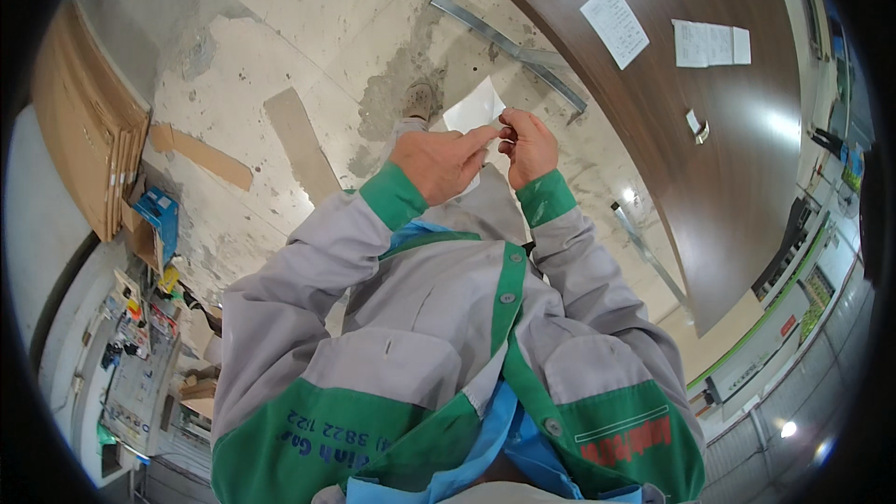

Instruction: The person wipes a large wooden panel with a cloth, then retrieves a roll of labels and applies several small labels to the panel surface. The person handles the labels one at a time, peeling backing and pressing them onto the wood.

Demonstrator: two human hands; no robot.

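The left hand (439,163) curls closed on a white sheet (473,108), which shows beyond its knuckles and below the fingers, above the person's lap. The sheet looks thin (paper, or something like it), so it should be very light, limp and easily creased; gentle pinches at opposite edges would suit it best. To the right, the right hand (530,145) pinches the sheet's near right edge between thumb and fingertips.

Cardboard sheets (89,131) stand at left, a brown tabletop (723,210) at right
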